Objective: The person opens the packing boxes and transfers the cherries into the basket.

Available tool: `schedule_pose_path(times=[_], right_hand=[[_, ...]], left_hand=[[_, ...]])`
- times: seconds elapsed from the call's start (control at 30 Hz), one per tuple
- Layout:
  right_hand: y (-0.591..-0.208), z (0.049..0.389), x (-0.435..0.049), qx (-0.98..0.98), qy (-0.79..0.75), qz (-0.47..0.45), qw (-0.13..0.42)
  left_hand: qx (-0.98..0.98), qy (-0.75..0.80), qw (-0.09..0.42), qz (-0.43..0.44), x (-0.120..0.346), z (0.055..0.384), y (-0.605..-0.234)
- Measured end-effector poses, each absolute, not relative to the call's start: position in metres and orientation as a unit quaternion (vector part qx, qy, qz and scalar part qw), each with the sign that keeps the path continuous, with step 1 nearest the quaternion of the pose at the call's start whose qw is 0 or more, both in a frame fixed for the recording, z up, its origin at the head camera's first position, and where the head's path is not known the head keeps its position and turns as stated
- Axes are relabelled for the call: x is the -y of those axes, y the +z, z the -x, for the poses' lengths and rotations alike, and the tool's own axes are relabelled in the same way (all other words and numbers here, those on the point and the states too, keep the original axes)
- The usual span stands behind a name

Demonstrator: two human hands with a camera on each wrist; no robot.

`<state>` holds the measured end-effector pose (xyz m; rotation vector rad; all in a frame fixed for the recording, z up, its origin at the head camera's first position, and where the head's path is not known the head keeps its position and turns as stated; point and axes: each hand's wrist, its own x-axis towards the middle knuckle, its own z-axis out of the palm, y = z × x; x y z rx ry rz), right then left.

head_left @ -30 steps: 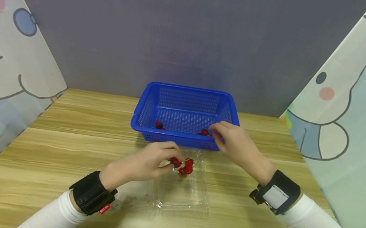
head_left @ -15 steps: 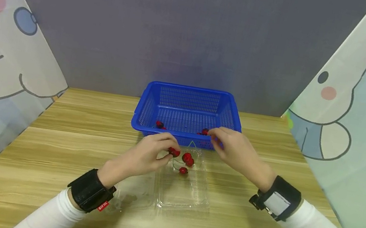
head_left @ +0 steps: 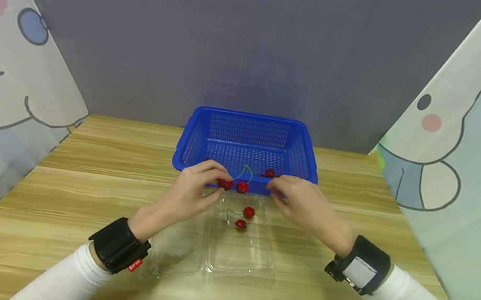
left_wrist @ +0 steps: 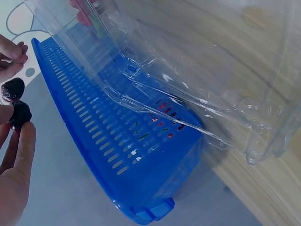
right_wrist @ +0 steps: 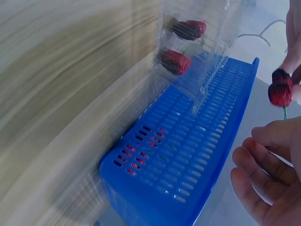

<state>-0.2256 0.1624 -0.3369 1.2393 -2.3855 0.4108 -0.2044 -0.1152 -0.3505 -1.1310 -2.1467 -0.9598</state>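
My left hand pinches a red cherry between thumb and fingers, just in front of the blue basket's near rim. A second cherry with a bent green stem hangs beside it. In the left wrist view, dark cherries show at the fingertips. My right hand hovers by the basket's near right corner; its loosely curled fingers hold nothing visible in the right wrist view. Two more cherries with green stems lie in the clear plastic clamshell box below.
The blue perforated basket stands at the table's back, with several cherries along its near side. The clamshell's lid lies opened to the left on the wooden table. A grey panel rises behind.
My left hand has lifted cherries out of the clamshell and moved up toward the basket's rim. Fewer cherries lie in the box. My right hand has come slightly down and left.
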Motion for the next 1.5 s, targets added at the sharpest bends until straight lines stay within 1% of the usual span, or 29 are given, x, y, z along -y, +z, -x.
schedule_pose_path(times=[0.27,0.37,0.57,0.8,1.1,1.23,1.37,1.5], right_hand=[[-0.342,0.222,-0.152,0.847,0.136,-0.474,0.198],[-0.345,0.221,-0.149,0.846,0.131,-0.480,0.193],[-0.351,0.218,-0.145,0.856,0.123,-0.475,0.163],[-0.359,0.215,-0.141,0.855,0.122,-0.482,0.148],[-0.363,0.212,-0.136,0.862,0.116,-0.478,0.119],[-0.365,0.211,-0.133,0.867,0.107,-0.476,0.106],[-0.369,0.211,-0.132,0.867,0.094,-0.478,0.106],[-0.372,0.211,-0.133,0.862,0.087,-0.485,0.123]], left_hand=[[0.794,-0.367,0.284,0.394,0.118,0.211,-0.351],[0.796,-0.368,0.285,0.387,0.119,0.214,-0.351],[0.801,-0.367,0.284,0.377,0.124,0.220,-0.348],[0.809,-0.362,0.288,0.362,0.131,0.226,-0.346],[0.828,-0.349,0.268,0.348,0.141,0.234,-0.344],[0.835,-0.334,0.267,0.347,0.144,0.239,-0.342],[0.843,-0.315,0.271,0.342,0.149,0.246,-0.338],[0.854,-0.295,0.267,0.336,0.156,0.251,-0.333]])
